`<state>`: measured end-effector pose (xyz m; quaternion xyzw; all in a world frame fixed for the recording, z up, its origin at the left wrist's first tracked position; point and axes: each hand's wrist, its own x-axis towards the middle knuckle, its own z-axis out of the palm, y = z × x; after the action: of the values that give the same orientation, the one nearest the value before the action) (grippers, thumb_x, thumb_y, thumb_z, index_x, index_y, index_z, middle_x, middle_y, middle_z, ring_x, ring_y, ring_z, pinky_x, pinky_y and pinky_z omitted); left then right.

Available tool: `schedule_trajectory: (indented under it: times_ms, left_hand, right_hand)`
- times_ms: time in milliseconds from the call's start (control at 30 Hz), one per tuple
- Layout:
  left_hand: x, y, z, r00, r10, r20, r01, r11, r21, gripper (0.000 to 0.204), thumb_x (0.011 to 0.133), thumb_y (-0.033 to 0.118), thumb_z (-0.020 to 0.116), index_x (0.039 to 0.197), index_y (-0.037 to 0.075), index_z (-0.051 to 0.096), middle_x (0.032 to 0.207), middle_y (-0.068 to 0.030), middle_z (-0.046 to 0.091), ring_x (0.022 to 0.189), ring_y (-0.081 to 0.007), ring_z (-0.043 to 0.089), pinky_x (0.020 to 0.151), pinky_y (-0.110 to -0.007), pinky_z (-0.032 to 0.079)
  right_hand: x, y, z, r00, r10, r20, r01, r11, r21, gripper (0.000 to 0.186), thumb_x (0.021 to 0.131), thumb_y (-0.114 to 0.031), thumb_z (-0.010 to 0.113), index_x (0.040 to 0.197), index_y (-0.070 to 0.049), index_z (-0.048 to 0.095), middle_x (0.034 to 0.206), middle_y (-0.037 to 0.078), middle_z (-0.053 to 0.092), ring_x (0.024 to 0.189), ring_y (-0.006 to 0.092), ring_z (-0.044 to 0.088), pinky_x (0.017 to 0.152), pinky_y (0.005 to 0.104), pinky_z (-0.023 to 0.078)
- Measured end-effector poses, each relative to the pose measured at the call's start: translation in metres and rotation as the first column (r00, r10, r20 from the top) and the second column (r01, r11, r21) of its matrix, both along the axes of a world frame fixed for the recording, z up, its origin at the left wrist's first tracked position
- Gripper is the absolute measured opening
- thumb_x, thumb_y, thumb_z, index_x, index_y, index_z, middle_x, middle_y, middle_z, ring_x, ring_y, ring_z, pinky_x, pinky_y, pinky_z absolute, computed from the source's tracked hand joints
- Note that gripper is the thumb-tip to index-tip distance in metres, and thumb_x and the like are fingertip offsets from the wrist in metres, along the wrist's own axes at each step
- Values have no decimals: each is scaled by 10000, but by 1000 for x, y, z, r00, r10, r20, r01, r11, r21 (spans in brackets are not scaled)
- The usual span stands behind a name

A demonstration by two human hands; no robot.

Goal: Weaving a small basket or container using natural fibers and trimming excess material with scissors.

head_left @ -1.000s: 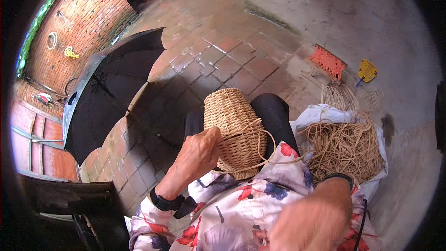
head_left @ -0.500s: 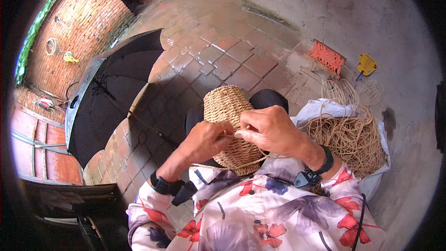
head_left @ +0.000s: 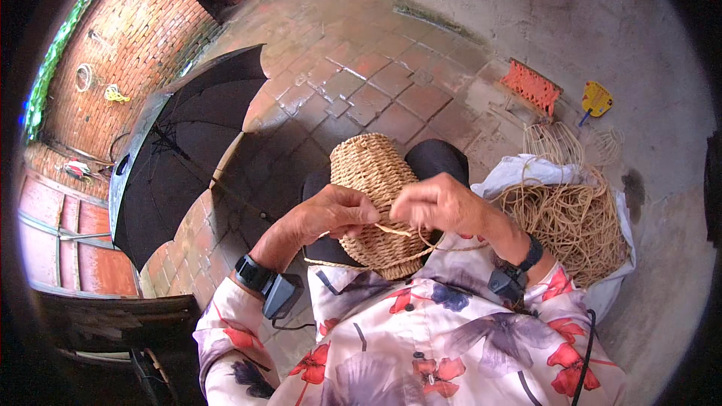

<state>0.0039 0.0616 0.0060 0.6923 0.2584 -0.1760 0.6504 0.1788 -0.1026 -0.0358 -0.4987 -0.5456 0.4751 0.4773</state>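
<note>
A tapered woven straw basket [head_left: 365, 158] rests between my dark-clad knees, over the lap of my floral shirt. My left hand [head_left: 338, 212] is closed in a pinch on a pale twisted cord [head_left: 395, 230] in front of the basket. Just to its right, my right hand [head_left: 440, 207] has its fingers bent together at the basket's face, slightly blurred; whatever is between them is unclear. Loose cord loops hang around the lower basket. At my right side lies a white sack [head_left: 623, 222] holding a tangled heap of tan cord [head_left: 568, 233].
A black open umbrella [head_left: 180, 180] stands on the wet paved floor [head_left: 361, 68] at left, before a brick wall [head_left: 143, 22]. Toward the concrete wall [head_left: 526, 0] lie an orange perforated block [head_left: 530, 89], a yellow paddle [head_left: 596, 98] and pale coils [head_left: 553, 144].
My right hand came up from the lower right to the basket beside my left hand. Since then both hands have shifted slightly, and the cord shows stretched out from my left fingers.
</note>
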Motion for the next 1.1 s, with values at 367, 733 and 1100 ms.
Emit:
schedule_trajectory:
  times_ms: [367, 733, 1100]
  left_hand:
    - [-3, -25, -23, 763, -616, 196, -283, -46, 958, 155, 723, 87, 638, 716, 93, 484, 550, -3, 465, 474, -170, 534, 459, -310, 438]
    - [-13, -24, -28, 845, -397, 358, -371, 45, 927, 214, 722, 165, 746, 739, 85, 548, 567, -40, 514, 496, -216, 516, 493, -344, 402]
    - [-37, -40, -6, 908, -302, 289, -242, 186, 952, 214, 783, 157, 688, 664, 39, 555, 584, -71, 504, 548, -259, 485, 537, -378, 345]
  right_hand:
    - [1, 56, -26, 970, 19, 241, -91, 952, 293, 217, 835, -46, 577, 1036, 15, 628, 936, 128, 650, 849, 233, 615, 767, 323, 476]
    - [6, 71, -11, 861, -117, 495, -76, 932, 353, 148, 704, -102, 626, 738, 5, 529, 659, 121, 563, 604, 233, 551, 568, 359, 433]
    - [12, 33, 10, 624, -201, 756, -116, 932, 343, 110, 806, -112, 582, 787, -9, 547, 654, 191, 581, 667, 400, 589, 612, 456, 459]
